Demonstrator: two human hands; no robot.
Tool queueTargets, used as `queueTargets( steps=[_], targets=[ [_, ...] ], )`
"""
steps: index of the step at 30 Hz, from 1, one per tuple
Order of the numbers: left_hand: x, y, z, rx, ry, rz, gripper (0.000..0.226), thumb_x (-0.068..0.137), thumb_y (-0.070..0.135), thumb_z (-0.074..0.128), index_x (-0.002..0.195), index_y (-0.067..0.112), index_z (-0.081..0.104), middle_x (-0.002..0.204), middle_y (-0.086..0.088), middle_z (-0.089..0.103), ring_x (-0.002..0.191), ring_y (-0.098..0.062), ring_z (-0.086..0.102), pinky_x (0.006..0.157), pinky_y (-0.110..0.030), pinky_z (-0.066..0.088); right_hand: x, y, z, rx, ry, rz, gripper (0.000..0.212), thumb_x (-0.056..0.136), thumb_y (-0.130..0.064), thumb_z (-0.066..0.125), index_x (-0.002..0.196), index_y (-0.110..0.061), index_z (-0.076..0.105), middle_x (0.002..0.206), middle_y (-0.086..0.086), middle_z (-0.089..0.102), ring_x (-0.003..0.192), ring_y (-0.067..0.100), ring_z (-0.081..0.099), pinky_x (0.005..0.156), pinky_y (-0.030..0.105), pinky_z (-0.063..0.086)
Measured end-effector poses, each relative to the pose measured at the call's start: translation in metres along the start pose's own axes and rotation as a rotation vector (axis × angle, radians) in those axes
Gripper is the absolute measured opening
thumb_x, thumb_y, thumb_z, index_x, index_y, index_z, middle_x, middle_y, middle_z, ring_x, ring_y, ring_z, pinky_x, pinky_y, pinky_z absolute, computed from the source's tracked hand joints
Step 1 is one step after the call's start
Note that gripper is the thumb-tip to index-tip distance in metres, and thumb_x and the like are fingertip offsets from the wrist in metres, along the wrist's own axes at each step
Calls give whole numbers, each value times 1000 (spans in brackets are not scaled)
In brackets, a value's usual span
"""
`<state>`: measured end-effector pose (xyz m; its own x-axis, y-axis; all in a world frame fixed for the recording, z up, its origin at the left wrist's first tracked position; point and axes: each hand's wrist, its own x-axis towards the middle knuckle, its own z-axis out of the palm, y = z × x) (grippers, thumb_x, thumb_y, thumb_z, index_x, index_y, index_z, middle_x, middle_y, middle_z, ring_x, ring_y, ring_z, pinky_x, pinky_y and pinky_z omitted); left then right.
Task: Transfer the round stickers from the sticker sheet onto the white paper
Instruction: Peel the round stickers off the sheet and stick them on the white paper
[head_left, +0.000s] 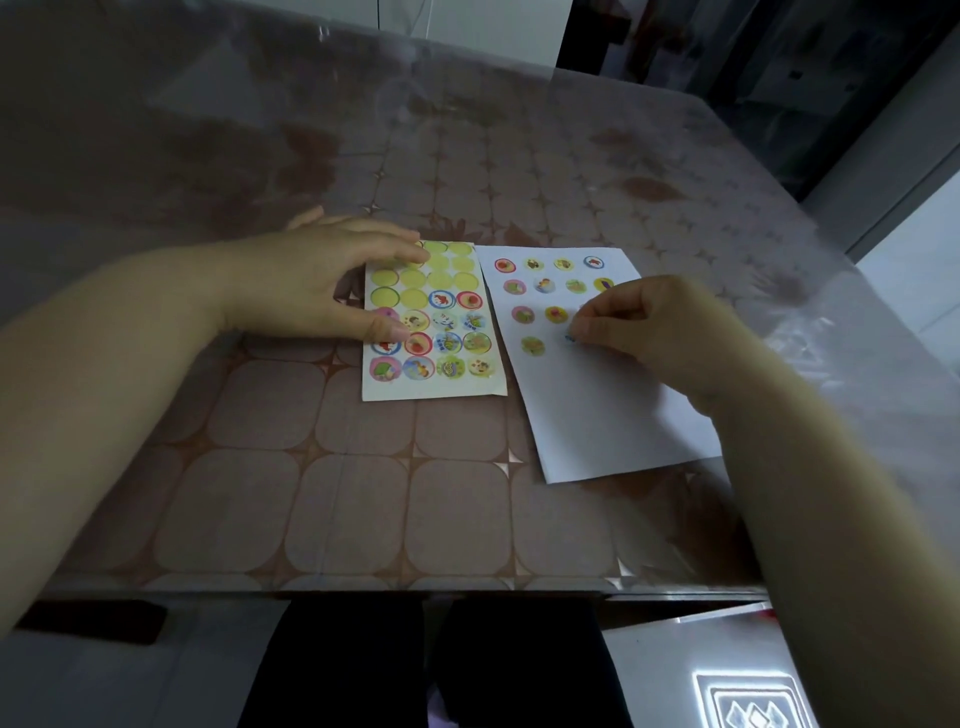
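Observation:
The sticker sheet (434, 384) lies on the table; its upper rows are bare yellow circles and its lower rows hold several colourful round stickers. My left hand (311, 280) rests on the sheet's left edge, thumb and fingers straight and pressing it flat. To the right lies the white paper (613, 415), slightly tilted, with several round stickers in rows on its upper part. My right hand (654, 332) hovers over the paper and pinches a small round sticker (570, 338) with a blue edge, right at the paper's surface beside the fourth-row sticker.
The table (363, 493) has a brown tiled pattern under a clear plastic cover. Its front edge runs along the bottom and its right edge slants at the far right. Dark clothed legs (426, 665) show below the table.

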<state>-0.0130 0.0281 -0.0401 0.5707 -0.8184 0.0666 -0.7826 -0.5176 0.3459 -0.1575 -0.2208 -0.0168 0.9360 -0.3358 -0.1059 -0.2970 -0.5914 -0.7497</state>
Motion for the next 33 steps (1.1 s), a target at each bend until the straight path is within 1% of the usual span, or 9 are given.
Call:
queueTargets(
  steps=[5,8,12,18,22,26,28,30,33],
  targets=[
    [-2,6,-3,9,-2,-22,78,65,62,50,137,40,32,148,14,30,136,-5,23,102,-21,6,-1,-2,0,-24,6,-2,10,81,-23,68,71,-23,70,53,-15,49,43,-5,43,38,4,28],
    [-4,8,-4,2,9,-20,89,55,74,40,136,40,33,147,15,30,135,-5,24,102,-21,7,-1,-2,1,-37,10,28,6,81,-26,69,78,-21,70,67,-19,49,60,0,43,52,10,32],
    [-4,7,-7,10,-38,-15,101,47,90,33,136,42,32,146,20,27,130,5,20,107,-27,3,0,-2,6,-96,-2,7,8,81,-27,69,78,-20,71,72,-20,49,67,2,44,57,17,30],
    [-3,6,-7,30,-59,-13,99,49,87,34,136,41,32,148,20,25,128,7,16,109,-31,-1,1,-1,8,-128,31,-20,5,79,-23,71,81,-18,68,73,-23,50,71,-4,46,60,13,33],
    [-2,8,-7,37,-66,-8,101,48,89,33,137,41,31,148,20,25,134,2,18,108,-29,-1,5,1,7,-147,28,-23,26,77,-28,72,94,-26,53,90,-13,54,72,0,47,60,18,35],
    [-2,11,-6,25,-63,-4,103,46,92,31,137,42,30,147,20,25,131,4,18,109,-29,-1,4,2,14,-411,85,-86,27,82,-42,63,94,-25,46,100,-4,46,77,14,47,63,28,36],
    [-3,13,-6,18,-64,0,101,47,88,33,137,41,31,147,19,26,134,0,19,110,-30,-1,2,2,17,-520,138,-89,31,83,-48,59,95,-22,47,100,-3,41,79,18,46,65,30,36],
    [-3,14,-6,4,-62,11,100,48,86,35,137,39,32,146,19,28,131,3,19,110,-30,0,-2,0,16,-547,183,-121,32,83,-51,56,93,-23,46,99,-4,41,76,16,46,60,28,34],
    [-4,13,-5,-2,-33,21,78,66,71,45,135,36,38,145,15,33,129,4,20,113,-36,0,-4,-19,11,-490,156,-300,22,86,-47,53,91,-27,47,91,-7,45,69,5,44,54,21,32]
  ],
)
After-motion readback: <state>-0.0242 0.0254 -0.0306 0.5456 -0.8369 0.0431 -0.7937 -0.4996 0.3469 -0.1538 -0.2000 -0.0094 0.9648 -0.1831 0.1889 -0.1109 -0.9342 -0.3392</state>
